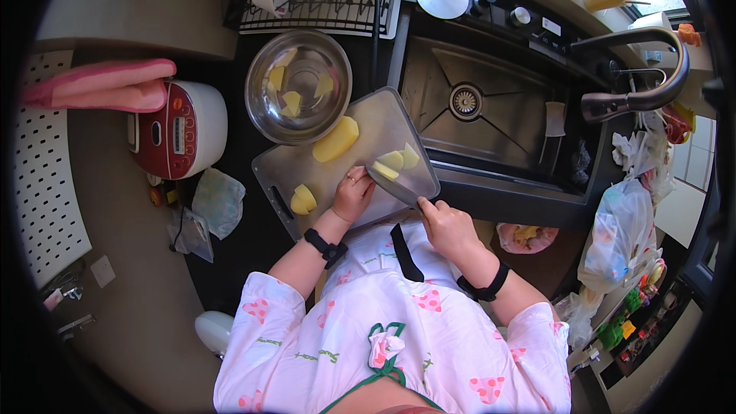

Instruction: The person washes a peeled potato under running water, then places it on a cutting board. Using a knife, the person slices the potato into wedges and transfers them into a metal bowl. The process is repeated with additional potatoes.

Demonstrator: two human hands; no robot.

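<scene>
My right hand (451, 225) grips the handle of a kitchen knife (397, 188), whose blade lies low over the cutting board (397, 109). Beside the blade tip is my left hand (352, 192), fingers bent; whether it holds a small piece I cannot tell. Cut potato pieces (392, 161) lie just beyond the blade. A large peeled potato (336, 139) rests near the board's far edge, and more potato chunks (303, 199) are by the board's handle slot. A steel bowl (253, 89) holding several potato pieces overlaps the board's far left corner.
To the right is a steel sink (500, 132) with a pull-down faucet (638, 98). A dish rack (322, 26) stands behind the bowl. At left are a red and white rice cooker (198, 129), pink mitts (103, 89) and a plastic bag (218, 202). Plastic bags (615, 236) hang right.
</scene>
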